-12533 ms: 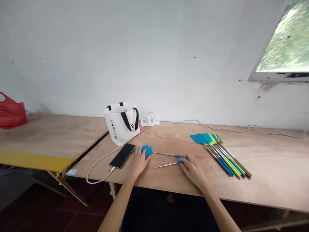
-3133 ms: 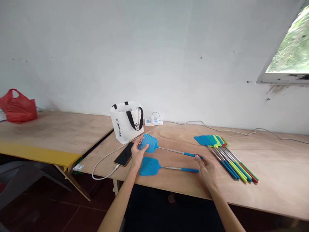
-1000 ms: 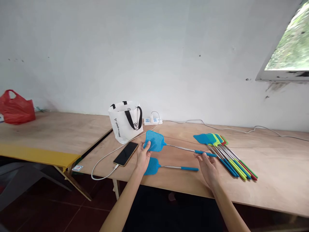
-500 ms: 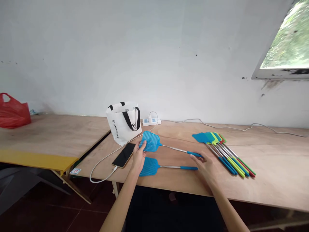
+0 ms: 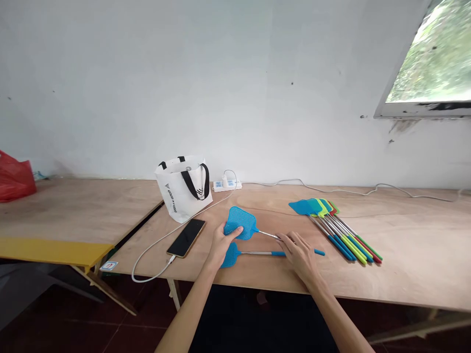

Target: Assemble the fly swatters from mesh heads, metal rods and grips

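Note:
My left hand [image 5: 221, 242] pinches the mesh head of a blue fly swatter [image 5: 241, 228] held just above the table. My right hand [image 5: 300, 252] is closed on that swatter's thin metal rod, near the middle; its blue grip end [image 5: 319, 252] sticks out to the right of the hand. A second blue fly swatter [image 5: 253, 253] lies flat on the plywood table [image 5: 405, 255] beneath both hands, its head partly covered by my left hand.
A fanned row of several blue, green, yellow and red swatters [image 5: 336, 228] lies to the right. A phone [image 5: 186, 237] on a white cable, a white tote bag [image 5: 184, 186] and a power strip [image 5: 227, 185] sit left. A red plastic bag [image 5: 14, 177] rests on the left table.
The held swatter has shifted right and lower. My right hand slid from the blue grip up along the metal rod toward the head, and the rod looks shorter.

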`<state>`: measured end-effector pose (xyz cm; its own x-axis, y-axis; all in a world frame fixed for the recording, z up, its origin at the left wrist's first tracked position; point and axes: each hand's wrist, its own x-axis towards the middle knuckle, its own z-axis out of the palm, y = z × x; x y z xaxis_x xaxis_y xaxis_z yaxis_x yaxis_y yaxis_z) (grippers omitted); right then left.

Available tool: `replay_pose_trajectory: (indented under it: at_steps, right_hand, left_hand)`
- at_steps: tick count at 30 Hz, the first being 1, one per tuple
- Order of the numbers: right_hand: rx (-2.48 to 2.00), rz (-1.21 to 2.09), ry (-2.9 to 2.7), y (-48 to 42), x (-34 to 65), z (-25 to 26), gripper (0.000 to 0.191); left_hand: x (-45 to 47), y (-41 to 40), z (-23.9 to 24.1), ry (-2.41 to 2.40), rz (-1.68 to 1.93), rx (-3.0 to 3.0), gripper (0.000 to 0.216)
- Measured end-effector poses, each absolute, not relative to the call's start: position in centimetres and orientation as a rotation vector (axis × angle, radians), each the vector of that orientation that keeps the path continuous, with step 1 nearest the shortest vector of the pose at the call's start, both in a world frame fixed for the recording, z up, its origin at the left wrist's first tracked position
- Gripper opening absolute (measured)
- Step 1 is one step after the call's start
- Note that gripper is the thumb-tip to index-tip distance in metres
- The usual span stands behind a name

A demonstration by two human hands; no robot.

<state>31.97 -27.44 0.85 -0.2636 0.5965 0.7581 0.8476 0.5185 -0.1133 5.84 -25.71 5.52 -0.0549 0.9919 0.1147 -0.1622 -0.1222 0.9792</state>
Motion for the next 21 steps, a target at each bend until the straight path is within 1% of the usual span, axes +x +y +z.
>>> replay_pose_trajectory:
  at_steps: [3, 6, 10, 16, 18, 21]
  right_hand:
    - [-1.152, -0.504, -2.019, -27.9, 31.8, 1.2, 0.024]
    - [-1.118, -0.549, -2.034, -28.2, 31.7, 1.1, 0.020]
    - [-1.054, -0.550, -2.026, -28.1, 31.6, 0.8, 0.020]
    - [-0.965, -0.556, -2.017, -28.0, 31.4, 0.9, 0.017]
    - [-0.951, -0.532, -2.036, -28.0, 31.4, 0.9, 0.018]
    - [-0.997, -0.447, -2.102, -28.2, 31.3, 0.8, 0.026]
  left_hand:
    - [6.0, -25.9, 5.3, 1.159, 1.288, 1.325, 0.039]
    - [6.1, -26.0, 4.8, 1.146, 1.185, 1.415, 0.037]
    - [6.3, -26.0, 4.4, 1.100, 1.189, 1.420, 0.040]
    - [6.0, -26.1, 4.4, 1.174, 1.117, 1.516, 0.036]
    - [5.7, -26.0, 4.5, 1.176, 1.087, 1.563, 0.034]
    - [5.2, -26.0, 4.5, 1.143, 1.049, 1.607, 0.033]
